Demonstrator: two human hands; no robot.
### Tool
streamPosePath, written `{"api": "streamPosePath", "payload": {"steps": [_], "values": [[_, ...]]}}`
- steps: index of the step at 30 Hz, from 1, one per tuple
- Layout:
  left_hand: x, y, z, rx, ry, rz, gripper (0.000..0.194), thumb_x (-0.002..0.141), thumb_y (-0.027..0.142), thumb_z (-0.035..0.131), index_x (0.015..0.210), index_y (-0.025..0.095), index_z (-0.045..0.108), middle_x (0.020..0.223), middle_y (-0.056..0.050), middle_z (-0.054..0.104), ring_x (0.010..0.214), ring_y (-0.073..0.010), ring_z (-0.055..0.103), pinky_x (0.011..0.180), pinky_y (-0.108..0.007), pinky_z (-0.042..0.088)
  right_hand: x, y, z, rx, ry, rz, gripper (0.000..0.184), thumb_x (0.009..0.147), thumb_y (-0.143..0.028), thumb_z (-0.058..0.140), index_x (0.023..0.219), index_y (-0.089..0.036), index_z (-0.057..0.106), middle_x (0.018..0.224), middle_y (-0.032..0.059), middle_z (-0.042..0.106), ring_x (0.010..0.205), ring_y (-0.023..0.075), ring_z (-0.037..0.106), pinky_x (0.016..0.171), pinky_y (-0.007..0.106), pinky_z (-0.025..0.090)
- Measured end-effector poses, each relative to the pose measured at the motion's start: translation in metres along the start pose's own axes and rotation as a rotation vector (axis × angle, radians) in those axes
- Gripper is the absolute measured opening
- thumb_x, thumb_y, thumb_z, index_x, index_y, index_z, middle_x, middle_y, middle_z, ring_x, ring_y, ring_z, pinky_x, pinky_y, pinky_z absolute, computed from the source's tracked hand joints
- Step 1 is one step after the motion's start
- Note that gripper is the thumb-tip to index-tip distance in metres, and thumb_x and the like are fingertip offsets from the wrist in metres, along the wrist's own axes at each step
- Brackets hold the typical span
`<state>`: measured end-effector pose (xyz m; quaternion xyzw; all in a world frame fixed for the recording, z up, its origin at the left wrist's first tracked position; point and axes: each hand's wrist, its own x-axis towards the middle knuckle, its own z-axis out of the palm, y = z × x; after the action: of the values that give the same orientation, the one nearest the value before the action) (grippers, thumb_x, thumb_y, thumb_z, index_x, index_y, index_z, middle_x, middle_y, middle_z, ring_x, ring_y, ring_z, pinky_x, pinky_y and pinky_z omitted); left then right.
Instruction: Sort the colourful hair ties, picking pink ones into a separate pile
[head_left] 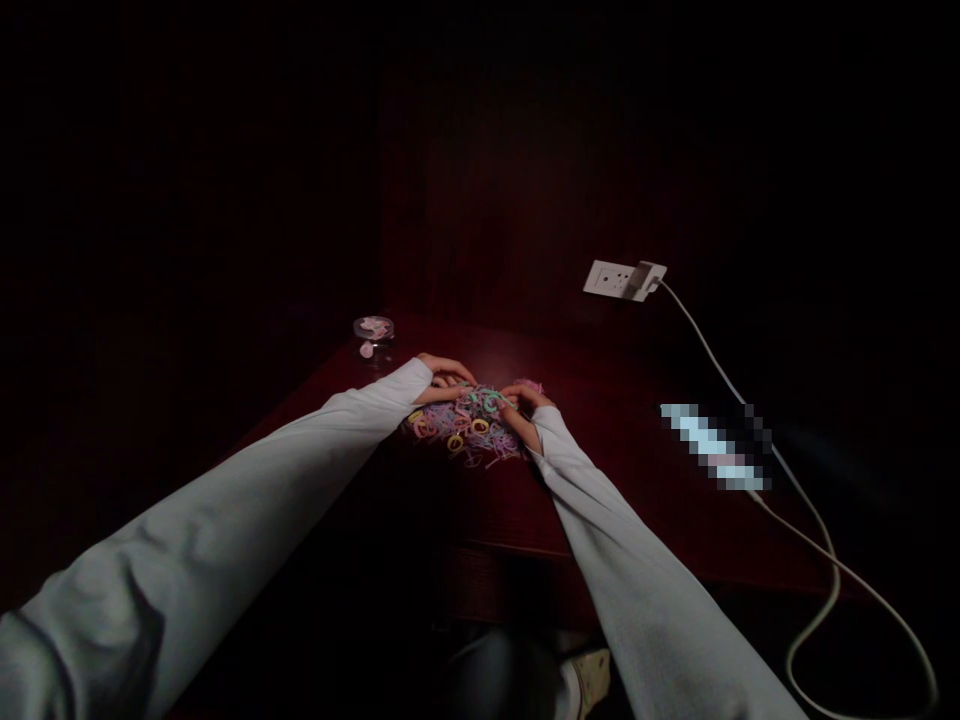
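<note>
A loose pile of small hair ties (457, 425) in pastel pink, purple, blue and yellow lies on the dark red table. My left hand (444, 378) reaches into the far left side of the pile, its thumb and fingertips drawn close together. What they hold, if anything, is too small to make out. On the right side, my right hand (527, 408) has its thumb and fingers closed at a green hair tie (491, 402), which shows between the two hands just above the pile. Long pale sleeves cover both arms up to the hands.
A round clear container (373, 328) with pale pink pieces stands at the back left. A pixelated bright device (712, 447) lies right, with a white cable (829, 540) looping past the table edge. A charger (649, 281) sits in the wall outlet (607, 279). The surroundings are very dark.
</note>
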<state>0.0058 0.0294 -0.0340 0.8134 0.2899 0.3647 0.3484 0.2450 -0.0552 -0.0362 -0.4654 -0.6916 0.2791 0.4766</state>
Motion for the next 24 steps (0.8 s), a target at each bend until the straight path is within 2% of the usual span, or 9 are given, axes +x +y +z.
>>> {"api": "streamPosePath", "payload": {"steps": [7, 15, 24], "values": [[-0.002, 0.003, 0.002, 0.043, 0.062, -0.045, 0.033, 0.087, 0.042, 0.076, 0.101, 0.013, 0.08, 0.095, -0.01, 0.081, 0.081, -0.0178, 0.075, 0.067, -0.023, 0.055, 0.003, 0.007, -0.002, -0.056, -0.02, -0.021, 0.021, 0.085, -0.046, 0.066, 0.09, -0.026, 0.07, 0.083, 0.0011, 0.069, 0.076, 0.0193, 0.062, 0.077, 0.033, 0.052], [0.001, -0.002, 0.003, 0.025, 0.05, -0.072, 0.036, 0.088, 0.044, 0.076, 0.104, 0.012, 0.079, 0.09, -0.009, 0.08, 0.076, -0.0175, 0.074, 0.068, -0.025, 0.056, 0.007, 0.015, -0.004, -0.134, -0.051, -0.067, 0.018, 0.083, -0.043, 0.067, 0.087, -0.026, 0.072, 0.085, 0.0019, 0.069, 0.085, 0.0217, 0.061, 0.084, 0.035, 0.05], [-0.014, 0.03, -0.007, 0.049, -0.036, -0.03, 0.035, 0.094, 0.043, 0.073, 0.109, 0.012, 0.08, 0.091, -0.008, 0.08, 0.074, -0.0136, 0.07, 0.067, -0.021, 0.053, 0.005, 0.005, -0.003, -0.146, -0.047, -0.054, 0.013, 0.081, -0.037, 0.066, 0.084, -0.025, 0.071, 0.085, 0.002, 0.069, 0.085, 0.0212, 0.061, 0.084, 0.034, 0.051]]}}
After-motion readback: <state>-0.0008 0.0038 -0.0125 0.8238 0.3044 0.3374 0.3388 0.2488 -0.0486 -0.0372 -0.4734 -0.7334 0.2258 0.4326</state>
